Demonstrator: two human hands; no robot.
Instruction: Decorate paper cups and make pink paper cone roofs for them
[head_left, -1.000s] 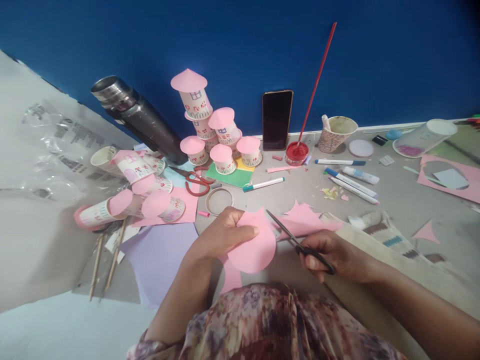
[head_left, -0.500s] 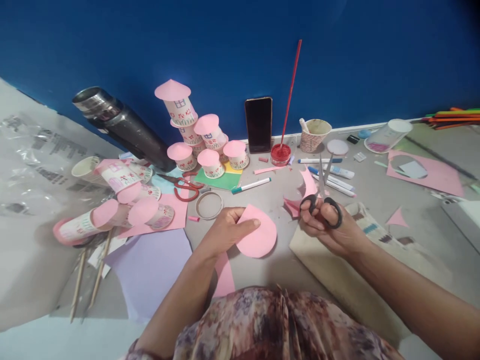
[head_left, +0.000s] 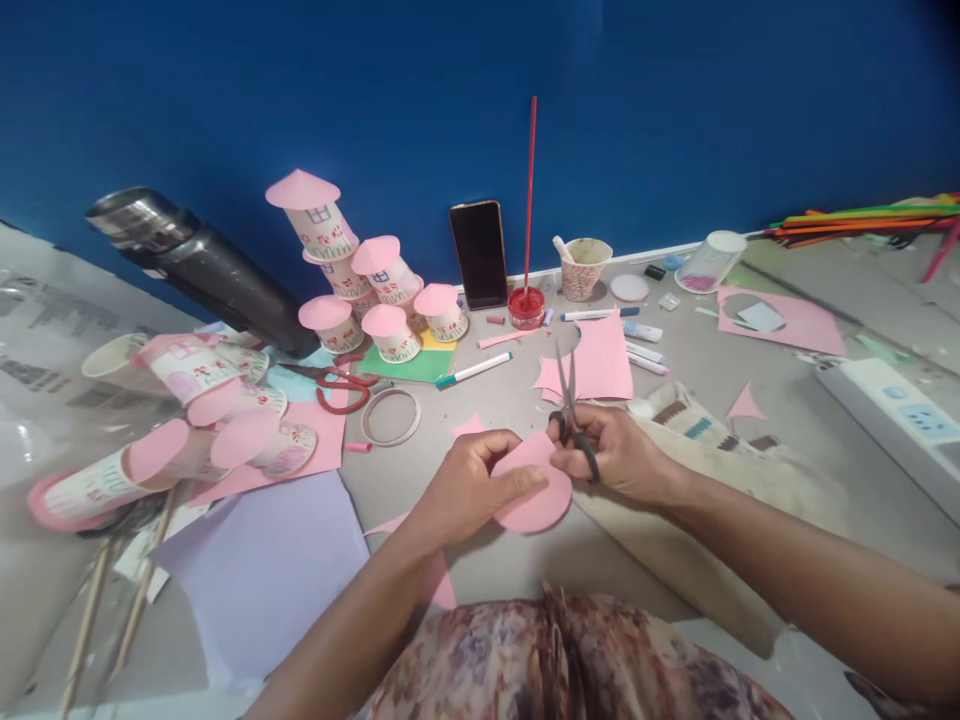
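Observation:
Between the thumb and fingers of my left hand (head_left: 472, 485) is a rounded piece of pink paper (head_left: 544, 505). My right hand (head_left: 619, 450) has its fingers in the black handles of a pair of scissors (head_left: 568, 385), whose blades point up and away from me, slightly apart. My right fingertips are at the upper right edge of the pink piece; whether they pinch it I cannot tell. Just beyond the scissors lies a pink sheet with cut edges (head_left: 606, 362). Small pink scraps (head_left: 469, 425) lie around my hands.
Stacked paper cups with pink cone tops (head_left: 319, 228) stand at the back left, with more cups (head_left: 191, 368) lying nearer. A black flask (head_left: 225, 275) leans there. Red-handled scissors (head_left: 345, 395) and a tape roll (head_left: 391, 417) lie left. A phone (head_left: 478, 255) leans on the wall; a power strip (head_left: 900, 410) is right.
My right hand has come left with the scissors, up to the pink piece. My left hand still holds that piece. The view has turned to the right.

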